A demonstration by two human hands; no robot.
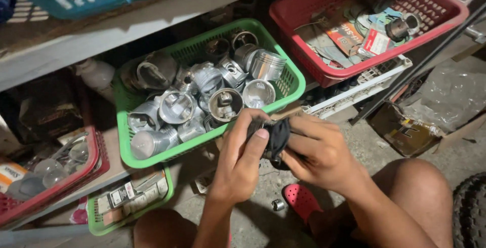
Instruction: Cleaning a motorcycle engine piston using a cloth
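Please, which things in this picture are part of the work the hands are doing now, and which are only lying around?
In hand:
- left hand and right hand, both gripping a small dark part
- green basket of metal pistons, directly behind the hands

Lying about:
- red basket of packets
- small metal piece on the floor
- red sandal

Dim, warm light from above; glare on metal pistons [202,96], deep shelf shadows, soft edges.
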